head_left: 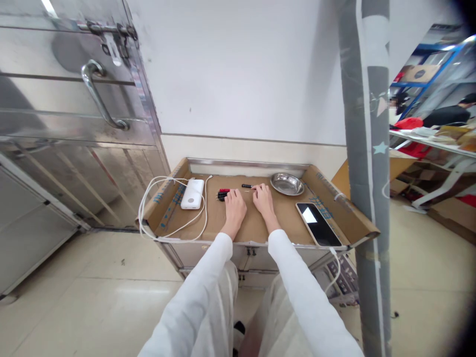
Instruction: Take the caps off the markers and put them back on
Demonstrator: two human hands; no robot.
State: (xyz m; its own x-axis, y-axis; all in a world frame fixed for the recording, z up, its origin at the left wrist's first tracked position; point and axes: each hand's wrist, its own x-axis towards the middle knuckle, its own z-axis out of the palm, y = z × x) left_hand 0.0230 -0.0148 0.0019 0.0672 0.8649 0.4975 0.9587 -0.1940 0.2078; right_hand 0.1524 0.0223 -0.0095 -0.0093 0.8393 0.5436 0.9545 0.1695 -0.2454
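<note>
Both hands at small cylindrical pieces, middle of cardboard-lined table (pixel 288 210).
Left hand (pixel 235 207): fingers bent down at right end of a cluster of black pieces (pixel 221 195), with red piece (pixel 224 190) along its far side; partly covered, cannot tell grip open from closed. Right hand (pixel 263 198): fingertips at right end of slim black piece (pixel 246 186), slightly farther back on table; again cannot tell grip open from closed. Left of cluster: white slab-shaped device (pixel 192 194), white cable (pixel 145 198) looped beside it. Far right: steel dish (pixel 287 184), near right hand. Near right: phone (pixel 319 224), face up, plugged in at near end.
</note>
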